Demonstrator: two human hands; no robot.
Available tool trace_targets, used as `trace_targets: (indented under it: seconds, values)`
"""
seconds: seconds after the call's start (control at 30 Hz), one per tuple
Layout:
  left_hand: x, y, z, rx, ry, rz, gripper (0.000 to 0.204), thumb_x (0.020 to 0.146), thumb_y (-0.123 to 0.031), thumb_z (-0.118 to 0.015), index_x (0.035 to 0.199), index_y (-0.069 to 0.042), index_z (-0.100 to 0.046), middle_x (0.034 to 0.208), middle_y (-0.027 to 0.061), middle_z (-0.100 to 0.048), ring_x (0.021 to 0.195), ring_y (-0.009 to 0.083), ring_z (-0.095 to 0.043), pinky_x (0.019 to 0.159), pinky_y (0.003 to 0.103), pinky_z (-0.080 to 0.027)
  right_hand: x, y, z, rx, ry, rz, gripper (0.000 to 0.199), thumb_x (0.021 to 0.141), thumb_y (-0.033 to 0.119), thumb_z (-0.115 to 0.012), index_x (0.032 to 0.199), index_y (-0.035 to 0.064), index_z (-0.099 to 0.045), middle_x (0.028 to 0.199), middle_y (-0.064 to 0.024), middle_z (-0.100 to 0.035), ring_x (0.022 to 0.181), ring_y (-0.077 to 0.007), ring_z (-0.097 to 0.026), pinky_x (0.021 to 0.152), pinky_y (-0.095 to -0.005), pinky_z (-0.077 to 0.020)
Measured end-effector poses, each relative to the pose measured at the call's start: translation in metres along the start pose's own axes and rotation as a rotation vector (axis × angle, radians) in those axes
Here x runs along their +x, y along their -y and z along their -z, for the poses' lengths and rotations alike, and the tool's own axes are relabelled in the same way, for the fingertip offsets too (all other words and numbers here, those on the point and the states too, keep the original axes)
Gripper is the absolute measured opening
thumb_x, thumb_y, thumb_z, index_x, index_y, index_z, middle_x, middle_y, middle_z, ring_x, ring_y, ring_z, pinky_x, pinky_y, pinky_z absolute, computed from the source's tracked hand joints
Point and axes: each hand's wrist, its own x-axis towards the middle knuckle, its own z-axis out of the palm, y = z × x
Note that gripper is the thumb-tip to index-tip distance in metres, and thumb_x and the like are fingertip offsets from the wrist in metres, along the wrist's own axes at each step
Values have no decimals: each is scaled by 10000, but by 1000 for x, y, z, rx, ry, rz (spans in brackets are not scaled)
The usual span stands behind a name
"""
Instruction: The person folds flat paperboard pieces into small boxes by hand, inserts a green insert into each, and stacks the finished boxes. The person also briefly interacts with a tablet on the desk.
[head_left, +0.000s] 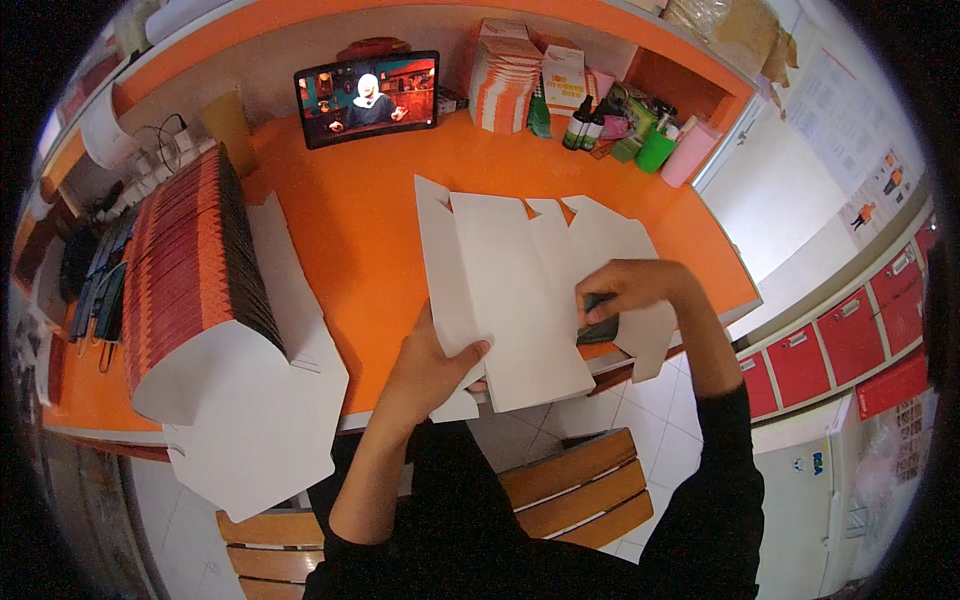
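Note:
A white die-cut cardboard sheet (515, 290), creased and notched along its far edge, lies before me over the front of the orange table. My left hand (420, 370) pinches its near left edge, thumb on top and fingertips underneath. On the sheet's right part, my right hand (630, 285) is closed around a small dark object (598, 331); its kind is hard to make out because the fingers cover much of it. At my left, a row of folded cards with red-and-black patterned outsides (190, 250) leans together beside more white cardboard sheets (260, 425).
A tablet (367, 100) with a lit screen stands at the back of the orange table (350, 210). Stacked orange-and-white cartons (500, 85), dark bottles (578, 128) and a green cup (655, 152) stand to its right. A wooden slatted bench (575, 490) is below; red lockers (850, 335) stand rightward.

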Motion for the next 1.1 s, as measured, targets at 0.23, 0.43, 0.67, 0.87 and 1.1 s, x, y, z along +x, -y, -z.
trace_targets:
  seconds: [0.23,0.43,0.67,0.87,1.1]
  values:
    - [5,25,2,70,-32,-62,585,812,-132,-671,1282,53,-376,1102,267,-601,1001,366,-626,850,407,-499,27,-11,13,193,280,45,192,865,138,-652,1007,18,-605,920,-17,-632,885,-114,-560,820,-276,-453]
    - [-4,22,-1,86,-68,-153,603,814,-136,-667,1309,39,-370,1140,262,-591,1072,365,-594,930,404,-453,25,5,47,-248,-581,45,503,711,51,-737,1173,30,-539,1091,-74,-596,872,-166,-599,827,-300,-491]
    - [-5,15,-2,118,-37,-164,589,776,-114,-721,1256,50,-421,1135,220,-595,1074,277,-584,930,386,-454,67,-45,112,-247,-317,-244,616,655,93,-793,1202,35,-516,1142,-141,-572,983,-266,-568,854,-362,-482]
    - [-5,11,0,156,-117,-110,779,761,-152,-742,1356,15,-268,1189,267,-549,1123,359,-550,952,426,-439,71,-42,76,-439,-463,-187,476,682,105,-765,1093,27,-537,1057,-170,-593,987,-311,-574,838,-392,-479]
    - [-10,8,3,88,-86,-76,748,772,-85,-716,1361,-1,-262,1236,239,-503,1158,328,-517,990,405,-402,46,-21,-34,-734,-1049,-267,284,766,67,-627,1033,15,-546,1058,-186,-589,1009,-376,-553,852,-450,-478]
